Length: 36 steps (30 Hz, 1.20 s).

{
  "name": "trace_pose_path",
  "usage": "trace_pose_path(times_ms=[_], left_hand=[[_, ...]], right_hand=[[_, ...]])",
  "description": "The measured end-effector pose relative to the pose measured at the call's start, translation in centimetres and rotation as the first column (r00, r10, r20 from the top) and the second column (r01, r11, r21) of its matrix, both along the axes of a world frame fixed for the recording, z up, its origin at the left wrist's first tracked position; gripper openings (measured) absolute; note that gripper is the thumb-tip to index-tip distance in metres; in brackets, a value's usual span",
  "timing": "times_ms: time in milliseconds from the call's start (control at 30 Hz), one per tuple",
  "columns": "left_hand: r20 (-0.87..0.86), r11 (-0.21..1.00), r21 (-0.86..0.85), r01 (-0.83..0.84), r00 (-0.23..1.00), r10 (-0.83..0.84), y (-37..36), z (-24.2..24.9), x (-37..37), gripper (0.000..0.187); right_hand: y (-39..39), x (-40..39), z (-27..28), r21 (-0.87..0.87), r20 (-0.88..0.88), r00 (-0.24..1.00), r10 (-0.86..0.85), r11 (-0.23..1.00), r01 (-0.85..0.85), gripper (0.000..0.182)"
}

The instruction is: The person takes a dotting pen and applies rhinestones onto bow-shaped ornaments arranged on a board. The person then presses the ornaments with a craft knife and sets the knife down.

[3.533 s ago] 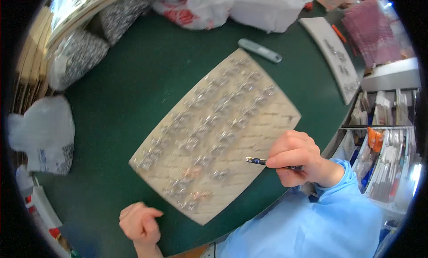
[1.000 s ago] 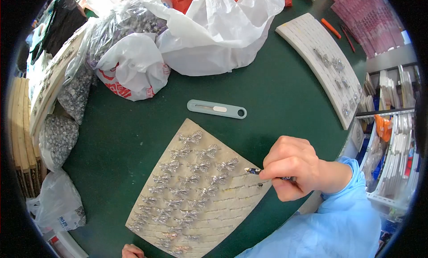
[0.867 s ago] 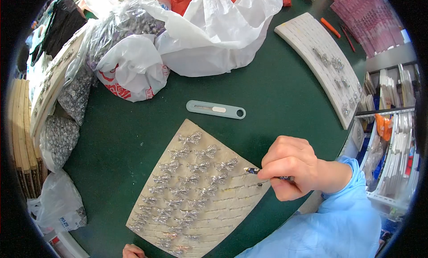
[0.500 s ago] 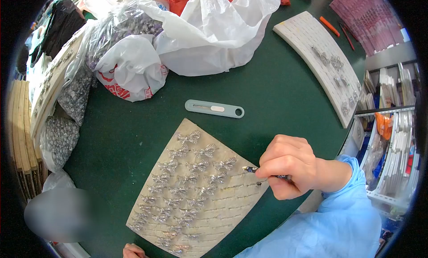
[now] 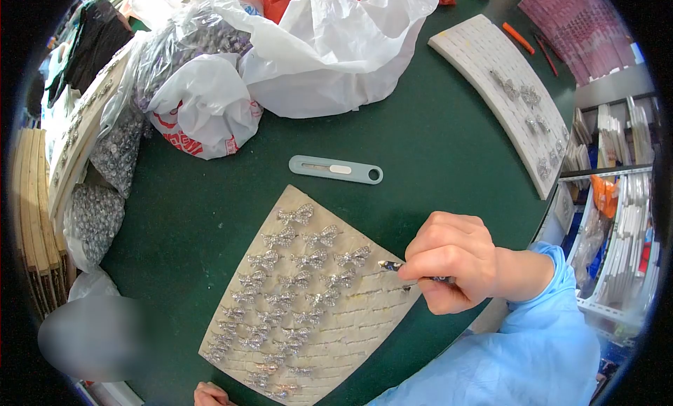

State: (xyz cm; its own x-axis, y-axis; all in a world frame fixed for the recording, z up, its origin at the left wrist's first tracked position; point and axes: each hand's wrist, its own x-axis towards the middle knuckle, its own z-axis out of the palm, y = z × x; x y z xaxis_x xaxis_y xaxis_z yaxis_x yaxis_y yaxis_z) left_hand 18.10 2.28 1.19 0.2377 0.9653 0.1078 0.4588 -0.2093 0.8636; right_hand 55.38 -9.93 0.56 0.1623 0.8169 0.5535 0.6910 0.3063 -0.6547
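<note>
My right hand (image 5: 452, 262) is closed around a slim dark patterned pen (image 5: 391, 266), its tip pointing left over the right side of a beige slotted display board (image 5: 371, 315). Rows of sparkling bow-shaped rings (image 5: 296, 214) fill the left and upper parts of that board. Slots without rings run along its lower right, with a small dark mark near the right edge. At the bottom edge of the view, my left hand (image 5: 210, 394) shows only a few fingertips, just left of the board's lower end; the rest is cut off.
Beyond the board lies a grey-blue utility knife (image 5: 336, 170). A second display board (image 5: 484, 69) with a few rings stands at the upper right, near an orange stick (image 5: 518, 38). White plastic bags (image 5: 329, 76) and clear bags of small silvery pieces (image 5: 94, 220) sit behind and left.
The pen tip has shifted very slightly left within my right hand's steady grip. Both hands stay almost where they were; the whole view has moved a little.
</note>
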Motion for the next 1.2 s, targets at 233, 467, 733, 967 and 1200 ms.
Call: trace_pose_path(times_ms=[233, 467, 733, 967, 1200], left_hand=[[-0.025, 1.0, 0.025, 0.0, 1.0, 0.001, 0.0, 0.0, 0.3, 0.033], [-0.06, 0.999, 0.002, -0.043, 0.997, 0.043, 0.0, 0.0, 0.0, 0.034], [-0.013, 0.999, 0.039, 0.029, 1.0, -0.028, 0.3, -0.1, -0.1, 0.033], [-0.007, 0.998, 0.043, 0.05, 0.999, -0.05, 0.4, -0.6, -1.0, 0.032], [0.002, 0.996, 0.051, 0.077, 0.997, -0.077, 0.4, -0.4, -0.8, 0.033]], right_hand=[[0.1, -0.1, 0.0, -0.008, -0.006, 1.0, 0.01, 1.0, -0.01, 0.022], [0.2, -0.4, -0.1, -0.017, -0.008, 0.998, 0.06, 0.998, -0.061, 0.026], [0.5, -0.7, -0.3, -0.019, 0.002, 0.995, 0.097, 0.995, -0.097, 0.026], [0.6, -0.7, -0.2, -0.013, 0.0, 0.994, 0.113, 0.994, -0.113, 0.025], [0.7, -0.8, -0.4, 0.007, -0.014, 0.992, 0.124, 0.992, -0.124, 0.037]])
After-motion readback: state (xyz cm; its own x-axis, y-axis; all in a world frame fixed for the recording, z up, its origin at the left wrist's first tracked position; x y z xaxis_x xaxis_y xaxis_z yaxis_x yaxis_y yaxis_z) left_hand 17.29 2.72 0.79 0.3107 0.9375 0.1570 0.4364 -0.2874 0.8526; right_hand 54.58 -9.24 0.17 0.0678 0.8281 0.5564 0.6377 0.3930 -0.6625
